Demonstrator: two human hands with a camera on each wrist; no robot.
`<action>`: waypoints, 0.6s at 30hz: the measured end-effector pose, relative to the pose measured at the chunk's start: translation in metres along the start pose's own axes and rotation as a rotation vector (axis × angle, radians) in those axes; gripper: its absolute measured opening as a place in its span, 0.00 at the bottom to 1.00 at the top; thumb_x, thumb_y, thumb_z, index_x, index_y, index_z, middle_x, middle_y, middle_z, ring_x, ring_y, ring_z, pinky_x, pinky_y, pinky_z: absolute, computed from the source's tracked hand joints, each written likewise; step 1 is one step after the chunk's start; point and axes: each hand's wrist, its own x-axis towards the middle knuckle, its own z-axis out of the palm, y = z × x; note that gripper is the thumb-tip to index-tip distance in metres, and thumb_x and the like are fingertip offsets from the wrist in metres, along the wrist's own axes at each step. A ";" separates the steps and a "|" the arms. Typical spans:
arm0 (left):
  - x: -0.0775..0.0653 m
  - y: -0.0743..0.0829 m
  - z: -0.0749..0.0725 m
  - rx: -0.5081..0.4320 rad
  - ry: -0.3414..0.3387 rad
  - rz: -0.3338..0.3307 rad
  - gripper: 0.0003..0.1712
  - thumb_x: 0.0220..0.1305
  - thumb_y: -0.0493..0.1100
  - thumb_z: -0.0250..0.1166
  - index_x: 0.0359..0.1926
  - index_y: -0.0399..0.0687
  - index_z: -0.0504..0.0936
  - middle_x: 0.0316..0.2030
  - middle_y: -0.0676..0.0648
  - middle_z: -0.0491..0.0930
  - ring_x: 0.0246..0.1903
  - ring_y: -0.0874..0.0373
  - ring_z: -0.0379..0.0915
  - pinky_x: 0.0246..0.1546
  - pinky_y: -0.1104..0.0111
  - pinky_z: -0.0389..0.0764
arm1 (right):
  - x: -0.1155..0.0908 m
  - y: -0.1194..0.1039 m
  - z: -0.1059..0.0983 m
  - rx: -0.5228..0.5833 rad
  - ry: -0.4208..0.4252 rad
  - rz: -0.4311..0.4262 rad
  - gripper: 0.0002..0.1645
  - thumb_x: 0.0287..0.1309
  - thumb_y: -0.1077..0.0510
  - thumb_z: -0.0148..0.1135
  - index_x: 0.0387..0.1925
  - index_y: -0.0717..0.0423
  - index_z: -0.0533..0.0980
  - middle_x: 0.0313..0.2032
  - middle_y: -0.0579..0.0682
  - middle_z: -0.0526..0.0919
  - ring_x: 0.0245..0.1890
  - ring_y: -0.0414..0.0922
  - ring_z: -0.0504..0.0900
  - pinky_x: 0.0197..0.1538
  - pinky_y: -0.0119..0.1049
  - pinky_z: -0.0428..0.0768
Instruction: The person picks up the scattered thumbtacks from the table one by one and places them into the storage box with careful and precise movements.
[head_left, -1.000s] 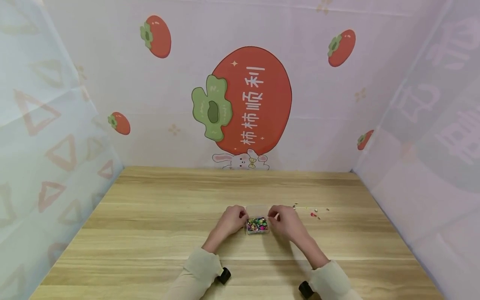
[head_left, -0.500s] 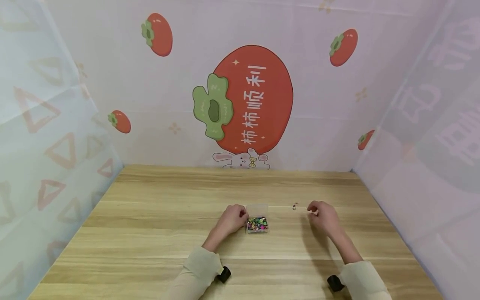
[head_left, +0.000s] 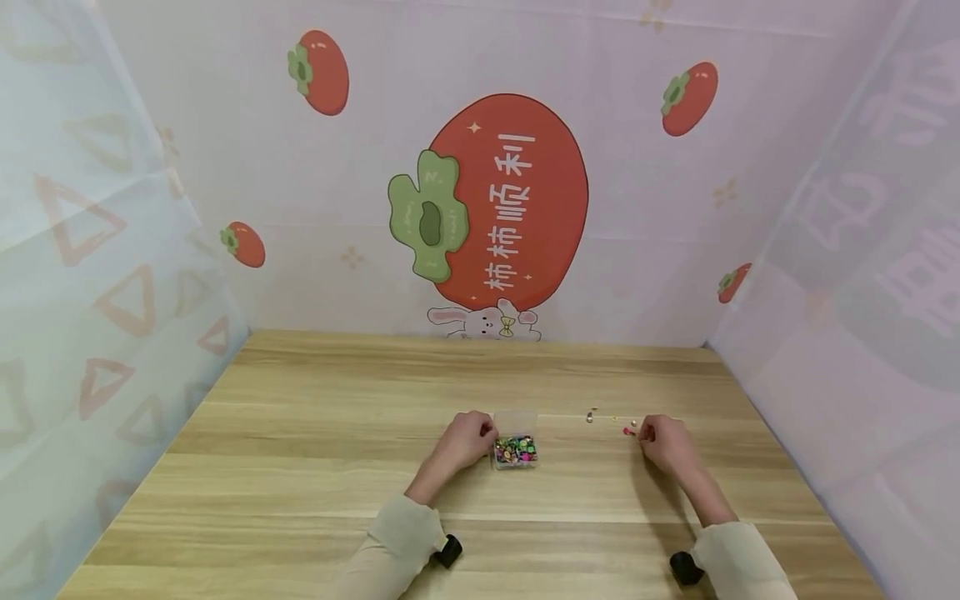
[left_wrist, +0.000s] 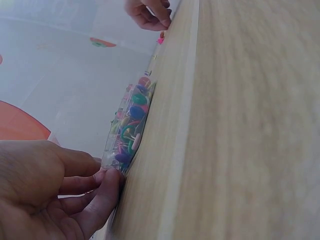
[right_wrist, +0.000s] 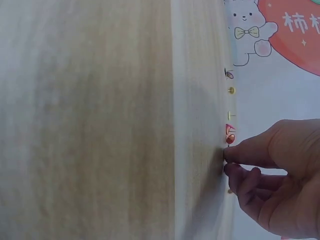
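A small clear plastic box [head_left: 515,452] of colourful thumbtacks lies on the table with its lid [head_left: 515,422] tipped back. My left hand [head_left: 465,438] pinches the box at its left side; the left wrist view shows thumb and fingers at that end. My right hand [head_left: 669,444] is farther right, fingertips [right_wrist: 231,154] down at the tabletop among loose thumbtacks. Its thumb and forefinger nearly meet, and I cannot tell whether a thumbtack is between them. A red-pink thumbtack [head_left: 628,431] lies just left of those fingertips, with a gold one [right_wrist: 230,191] behind the hand.
More loose thumbtacks [head_left: 590,417] lie between the box and my right hand. The wooden table [head_left: 337,483] is bordered by printed cloth walls [head_left: 622,250] at the back and both sides.
My right hand has left the box's right side and moved right, down to the loose thumbtacks. My left hand has stayed at the box.
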 end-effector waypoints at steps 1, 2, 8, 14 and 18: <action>0.000 0.000 0.000 0.001 0.001 0.001 0.10 0.68 0.37 0.59 0.30 0.44 0.83 0.23 0.51 0.78 0.20 0.61 0.66 0.23 0.72 0.67 | 0.000 0.001 0.000 0.001 0.002 0.004 0.07 0.48 0.72 0.64 0.23 0.60 0.76 0.21 0.50 0.77 0.24 0.45 0.72 0.29 0.39 0.72; 0.000 0.000 0.000 0.001 0.001 0.001 0.10 0.68 0.37 0.59 0.30 0.44 0.83 0.23 0.51 0.78 0.20 0.61 0.66 0.23 0.72 0.67 | 0.000 0.001 0.001 0.003 0.002 0.008 0.07 0.48 0.72 0.64 0.22 0.60 0.76 0.21 0.50 0.76 0.23 0.44 0.72 0.29 0.38 0.71; 0.001 0.000 0.001 0.009 0.002 0.000 0.10 0.68 0.37 0.59 0.29 0.44 0.82 0.22 0.51 0.77 0.20 0.62 0.65 0.23 0.72 0.66 | -0.002 0.002 0.000 0.016 0.028 0.012 0.05 0.47 0.70 0.61 0.22 0.60 0.77 0.20 0.49 0.77 0.23 0.44 0.72 0.29 0.38 0.71; 0.002 0.000 0.001 0.017 0.000 -0.006 0.12 0.69 0.38 0.59 0.26 0.44 0.81 0.21 0.52 0.75 0.20 0.62 0.64 0.23 0.72 0.65 | -0.008 -0.009 -0.002 0.052 0.035 0.032 0.04 0.47 0.68 0.61 0.23 0.58 0.78 0.22 0.48 0.79 0.23 0.43 0.72 0.29 0.37 0.70; 0.000 0.000 0.000 0.008 0.009 0.011 0.12 0.68 0.37 0.58 0.27 0.44 0.81 0.20 0.52 0.75 0.19 0.62 0.63 0.22 0.72 0.65 | -0.012 -0.025 -0.001 0.133 0.024 0.040 0.04 0.50 0.65 0.64 0.24 0.56 0.79 0.24 0.48 0.82 0.24 0.41 0.72 0.30 0.35 0.70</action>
